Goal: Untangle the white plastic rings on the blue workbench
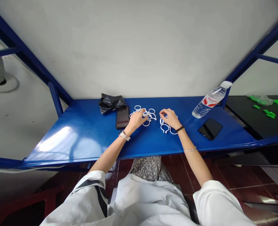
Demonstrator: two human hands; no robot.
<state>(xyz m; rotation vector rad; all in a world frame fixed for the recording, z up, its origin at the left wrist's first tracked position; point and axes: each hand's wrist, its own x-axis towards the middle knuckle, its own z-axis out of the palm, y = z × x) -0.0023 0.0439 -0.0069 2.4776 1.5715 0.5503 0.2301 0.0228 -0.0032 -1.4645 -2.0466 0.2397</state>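
A loose pile of white plastic ring clips [152,111] lies on the blue table. My left hand [136,119] is over its left side, thumb and index finger apart, touching or just above the rings. To the right is a smaller group of the same ring clips [164,128], round pieces with a gap and small knobbed ends. Over this group, my right hand [170,118] has its fingers curled and thumb drawn in near the fingertips. Whatever they may pinch is hidden, and the hand covers part of the rings below.
A dark phone-like device [122,118] and a crumpled black plastic bag [109,103] lie left of the pile. On the right are a water bottle [211,101] and a black phone [210,129]. Blue frame bars [55,99] rise at both table ends, with a wall behind.
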